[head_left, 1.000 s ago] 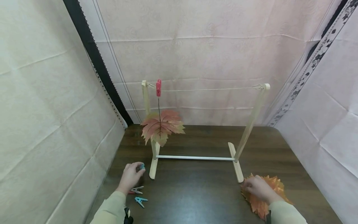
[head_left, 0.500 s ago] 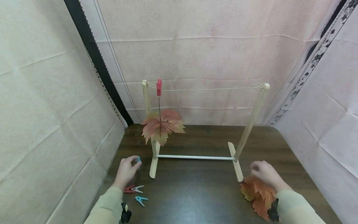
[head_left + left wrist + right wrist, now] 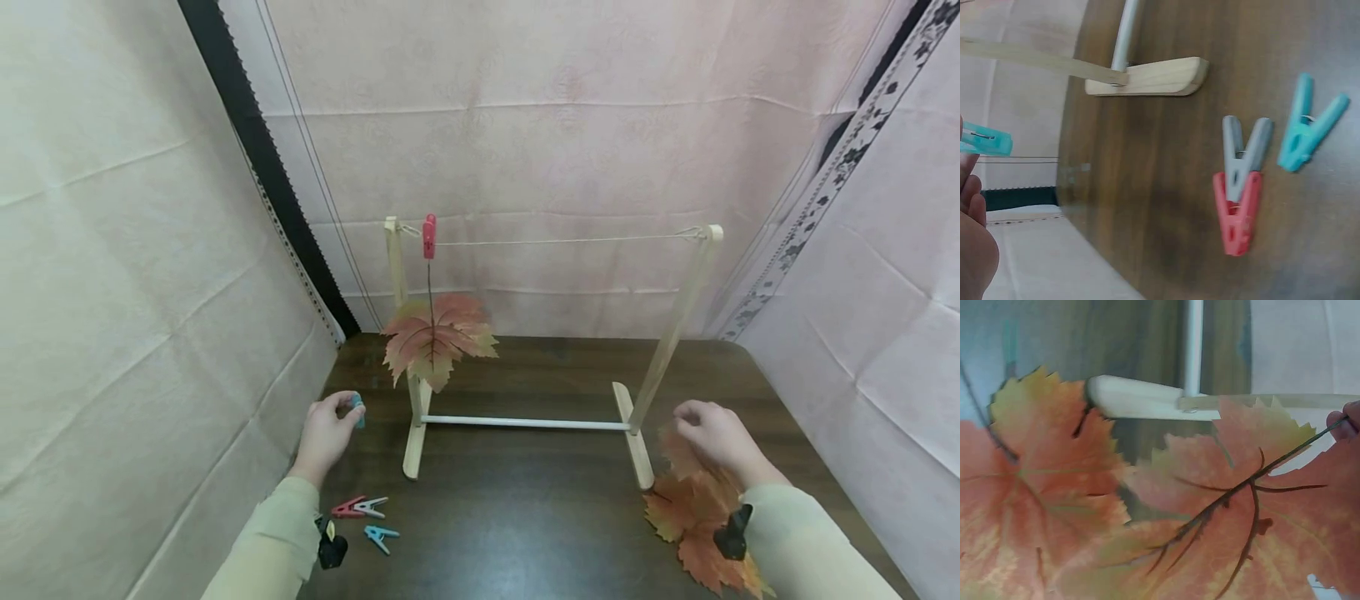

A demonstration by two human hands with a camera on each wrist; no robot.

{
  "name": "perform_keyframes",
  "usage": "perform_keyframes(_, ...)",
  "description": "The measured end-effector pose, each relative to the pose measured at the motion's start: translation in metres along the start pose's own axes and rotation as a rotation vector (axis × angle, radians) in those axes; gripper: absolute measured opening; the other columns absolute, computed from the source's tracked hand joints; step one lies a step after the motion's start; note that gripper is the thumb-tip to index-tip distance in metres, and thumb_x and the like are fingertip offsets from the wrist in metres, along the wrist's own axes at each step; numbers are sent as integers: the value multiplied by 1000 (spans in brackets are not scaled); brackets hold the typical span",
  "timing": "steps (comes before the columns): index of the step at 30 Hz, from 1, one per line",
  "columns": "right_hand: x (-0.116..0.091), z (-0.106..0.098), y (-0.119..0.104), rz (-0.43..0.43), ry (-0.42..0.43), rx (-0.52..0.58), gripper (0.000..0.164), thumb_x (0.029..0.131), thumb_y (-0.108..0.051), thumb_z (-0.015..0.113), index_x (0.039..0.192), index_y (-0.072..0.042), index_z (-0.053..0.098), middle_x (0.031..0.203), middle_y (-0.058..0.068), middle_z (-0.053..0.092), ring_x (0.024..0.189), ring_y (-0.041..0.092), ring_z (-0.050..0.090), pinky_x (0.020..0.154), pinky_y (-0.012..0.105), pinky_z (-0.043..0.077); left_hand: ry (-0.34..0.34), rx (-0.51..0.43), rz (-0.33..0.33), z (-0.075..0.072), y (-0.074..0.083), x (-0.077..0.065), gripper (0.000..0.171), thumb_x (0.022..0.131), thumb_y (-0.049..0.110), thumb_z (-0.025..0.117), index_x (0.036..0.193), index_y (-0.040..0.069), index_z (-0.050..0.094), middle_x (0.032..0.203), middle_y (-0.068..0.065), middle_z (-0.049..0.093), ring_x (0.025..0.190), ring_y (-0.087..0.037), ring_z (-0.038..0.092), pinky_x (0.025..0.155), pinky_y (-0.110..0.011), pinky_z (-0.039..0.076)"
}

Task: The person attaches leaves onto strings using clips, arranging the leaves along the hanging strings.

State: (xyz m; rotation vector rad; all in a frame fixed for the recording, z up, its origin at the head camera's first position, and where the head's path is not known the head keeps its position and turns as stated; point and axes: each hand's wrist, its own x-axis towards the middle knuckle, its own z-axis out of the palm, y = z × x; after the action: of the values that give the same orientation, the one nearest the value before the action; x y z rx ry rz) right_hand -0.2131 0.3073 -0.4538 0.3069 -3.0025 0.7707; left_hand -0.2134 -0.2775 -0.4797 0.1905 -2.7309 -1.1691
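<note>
My left hand [image 3: 326,433] pinches a blue clothespin [image 3: 988,142] between thumb and fingers, left of the wooden stand [image 3: 416,442]. On the table below it lie a red clothespin [image 3: 1235,228], a grey one [image 3: 1244,153] overlapping it, and another blue clothespin [image 3: 1307,134]. At the right, my right hand [image 3: 720,437] pinches an orange artificial maple leaf [image 3: 1260,544] by its dark stem, the blade hanging below the fingers. Under it, more orange leaves [image 3: 708,554] lie on the table. A reddish leaf [image 3: 438,337] hangs by its stem from a pink clothespin [image 3: 429,237] on the string.
The stand's string [image 3: 555,242] runs between two upright posts, with a white crossbar [image 3: 525,422] low between the feet. The right foot [image 3: 637,454] stands close to the leaves. Pale cloth [image 3: 570,150] walls the dark table [image 3: 510,517] at the back and sides.
My right hand has risen from the leaf pile, lifting one leaf by its stem. The left hand has moved up and left with the blue clothespin, uncovering the red clothespin.
</note>
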Motion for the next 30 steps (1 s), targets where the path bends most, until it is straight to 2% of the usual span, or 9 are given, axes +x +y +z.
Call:
perform_keyframes(6,12,-11,-12,-24,31,23,26,92,-16,54,109,3,63,107,21,63,101,42,57,82,55,43,53,-67,-14,-12,7,7,42,96,30,54,125,0,53,115,-15,58,112,-31,42,90,-48,36)
perform_keyframes(14,22,-13,-33,-59,62,65,29,93,-20,54,109,2,62,109,21,63,102,41,57,84,54,43,119,-170,-43,-24,20,11,40,97,25,53,126,-2,51,116,-18,56,107,-30,49,88,-42,40)
perform_keyframes(23,36,-10,-55,-75,127,109,21,92,-17,55,103,-2,64,102,15,66,97,35,59,83,51,43,174,-274,-66,-42,44,24,40,97,23,52,128,-2,50,121,-16,54,108,-26,48,91,-37,39)
perform_keyframes(30,46,-8,-70,-57,145,150,23,94,-21,52,104,-2,63,104,16,66,98,36,59,83,52,43,248,-314,-46,-57,71,32,38,96,21,53,126,-2,53,117,-15,56,102,-20,50,85,-29,41)
